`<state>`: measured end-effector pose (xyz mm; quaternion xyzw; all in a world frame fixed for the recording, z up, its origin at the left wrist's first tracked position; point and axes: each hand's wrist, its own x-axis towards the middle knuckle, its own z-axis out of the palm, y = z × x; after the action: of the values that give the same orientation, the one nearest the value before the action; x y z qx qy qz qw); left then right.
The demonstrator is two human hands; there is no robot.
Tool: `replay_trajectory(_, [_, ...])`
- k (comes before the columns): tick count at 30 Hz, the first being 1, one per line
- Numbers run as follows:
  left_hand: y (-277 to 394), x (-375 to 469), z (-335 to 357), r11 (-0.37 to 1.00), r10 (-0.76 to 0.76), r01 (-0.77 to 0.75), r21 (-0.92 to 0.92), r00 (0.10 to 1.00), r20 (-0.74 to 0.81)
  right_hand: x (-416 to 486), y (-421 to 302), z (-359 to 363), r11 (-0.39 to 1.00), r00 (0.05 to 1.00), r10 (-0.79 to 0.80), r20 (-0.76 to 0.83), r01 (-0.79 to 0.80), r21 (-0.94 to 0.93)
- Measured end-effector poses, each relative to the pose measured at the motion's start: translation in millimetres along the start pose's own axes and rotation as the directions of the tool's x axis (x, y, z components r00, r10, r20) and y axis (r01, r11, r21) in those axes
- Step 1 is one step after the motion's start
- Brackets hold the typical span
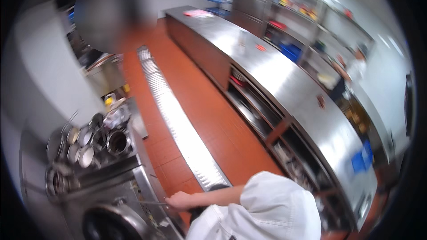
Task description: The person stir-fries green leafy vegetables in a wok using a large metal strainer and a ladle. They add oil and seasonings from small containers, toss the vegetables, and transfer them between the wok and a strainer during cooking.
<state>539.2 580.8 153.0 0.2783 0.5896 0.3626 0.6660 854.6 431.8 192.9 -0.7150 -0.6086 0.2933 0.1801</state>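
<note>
My right hand [180,201] is closed around the end of a thin metal handle [151,202] at the edge of a stainless-steel cooking range [110,186]. The handle reaches left over the range; the tool's far end cannot be made out. My bare forearm comes out of a short white sleeve. Below and left of the hand, a large round wok [111,223] with a dark inside is cut off by the lower picture area. My left hand is out of view.
Metal pots and bowls [86,156] stand beyond the range. A slotted metal drain cover [176,113] runs along the red floor. A long stainless-steel counter [267,70] with open shelves lies right, bearing a blue object [362,156]. Another person [355,68] works behind it.
</note>
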Motion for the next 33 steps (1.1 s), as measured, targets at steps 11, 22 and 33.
replay_trajectory(11, [-22.3,-21.5,72.5,0.984,0.169,-0.165,0.073,0.985,-0.045,55.2,44.9,-36.6,0.916,0.989,-0.076,0.129,0.018,0.401])
replay_trajectory(22, [-65.3,-128.6,47.7,0.956,-0.233,0.142,-0.258,0.899,-0.370,81.6,82.0,-122.0,0.864,0.947,0.004,0.321,-0.165,0.476])
replay_trajectory(33, [-70.1,-148.6,146.1,0.820,0.425,0.011,0.572,0.657,-0.622,112.9,127.4,-111.7,0.902,0.944,-0.006,0.329,-0.137,0.410])
